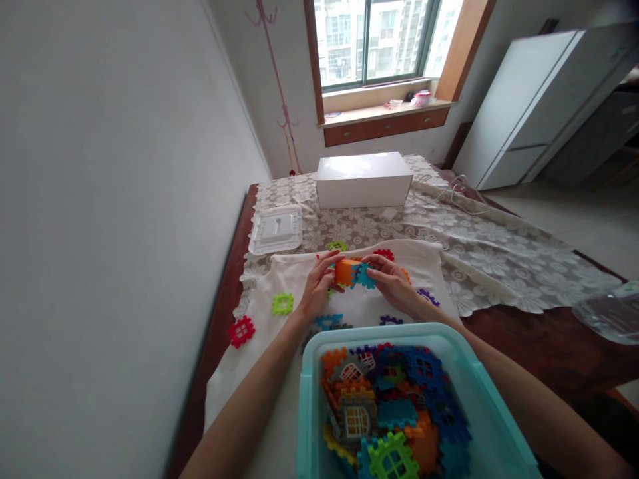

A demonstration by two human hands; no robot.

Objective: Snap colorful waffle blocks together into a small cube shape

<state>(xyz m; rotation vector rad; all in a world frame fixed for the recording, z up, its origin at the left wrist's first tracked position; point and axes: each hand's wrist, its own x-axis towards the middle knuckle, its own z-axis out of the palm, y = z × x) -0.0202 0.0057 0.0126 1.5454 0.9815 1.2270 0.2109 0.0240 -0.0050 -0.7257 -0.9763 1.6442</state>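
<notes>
- Left hand's (317, 285) fingers cover one end of the orange piece (345, 273).
- Right hand (392, 283) hides part of the blue piece (364, 276).
- Teal bin (379, 331): near side cut off by the bottom edge; its rim partly hides grey pieces (342, 326).
- Clear object (606, 313), perhaps a container: cut off at right.
- Window (387, 40): top cut off.
- Windowsill items (396, 104): too small to identify.

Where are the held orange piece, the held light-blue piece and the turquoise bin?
Held orange piece (345, 272): head view, middle of its visible face.
Held light-blue piece (364, 275): head view, middle of its toothed body.
Turquoise bin (384, 331): head view, far rim.
</notes>
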